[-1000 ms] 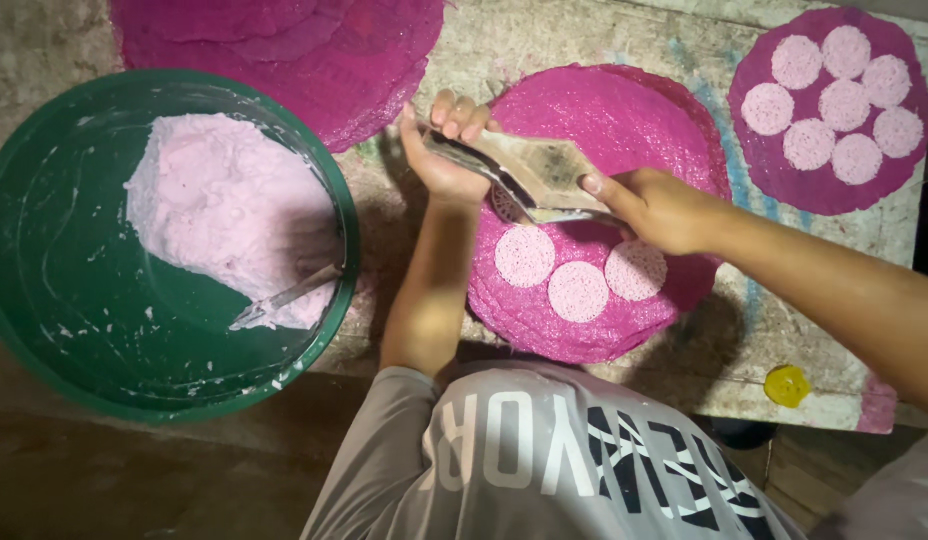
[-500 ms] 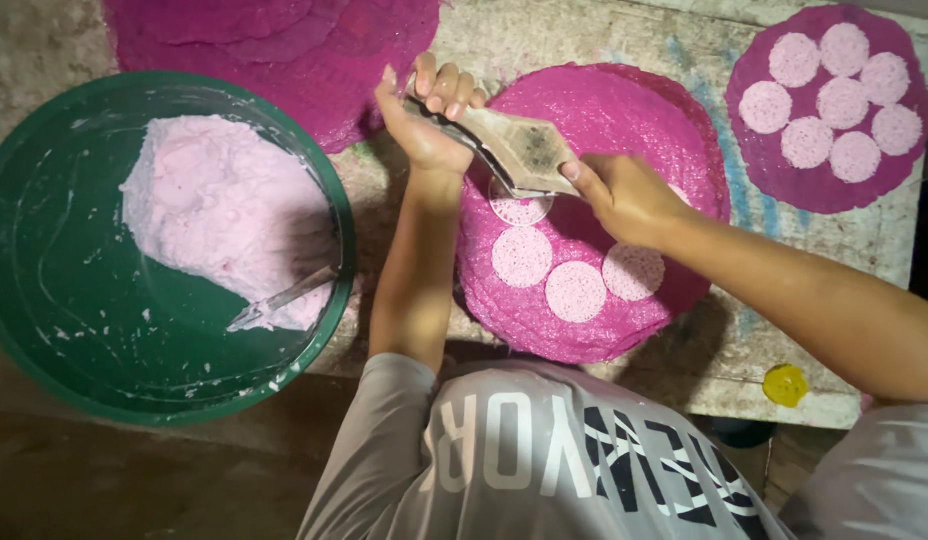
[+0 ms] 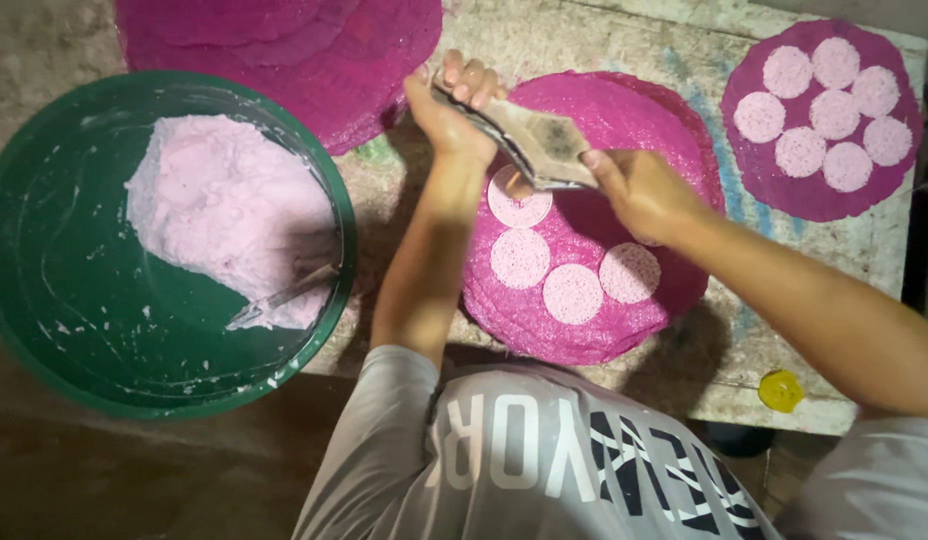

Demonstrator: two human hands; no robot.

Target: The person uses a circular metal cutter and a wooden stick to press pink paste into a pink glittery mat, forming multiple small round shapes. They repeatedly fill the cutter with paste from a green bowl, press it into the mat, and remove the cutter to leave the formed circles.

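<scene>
Nearest the camera, the person's grey printed shirt (image 3: 544, 470) fills the lower frame, both forearms reaching away over the table (image 3: 604, 50).

Left of the body, a green basin (image 3: 44, 300) holds a mound of pale pink dough (image 3: 219, 215), with a metal scraper (image 3: 279, 298) lying against the mound's near edge.

Directly ahead, a round magenta mat (image 3: 624, 300) lies on the table and carries four pale pink discs (image 3: 572, 292). Three lie in the open; the fourth is partly under the tool.

Above that mat, the left hand (image 3: 452, 108) and right hand (image 3: 634, 190) hold a flat, soiled, lozenge-shaped press (image 3: 539, 145) between them. Each grip is closed on one end: left fingers are curled over the far tip, right fingers pinch the near tip. The press hangs just over the fourth disc; contact cannot be confirmed.

Risk, as judged: the discs look soft. A tilted or dragged press could smear the fourth disc or nick its neighbour. Residue on the press face may lift dough off the mat.

Farther off, a stack of magenta mats (image 3: 284, 50) lies at upper left, and a second mat (image 3: 744, 170) with seven discs at upper right. A small yellow cap (image 3: 781, 390) sits at the table's near edge.
</scene>
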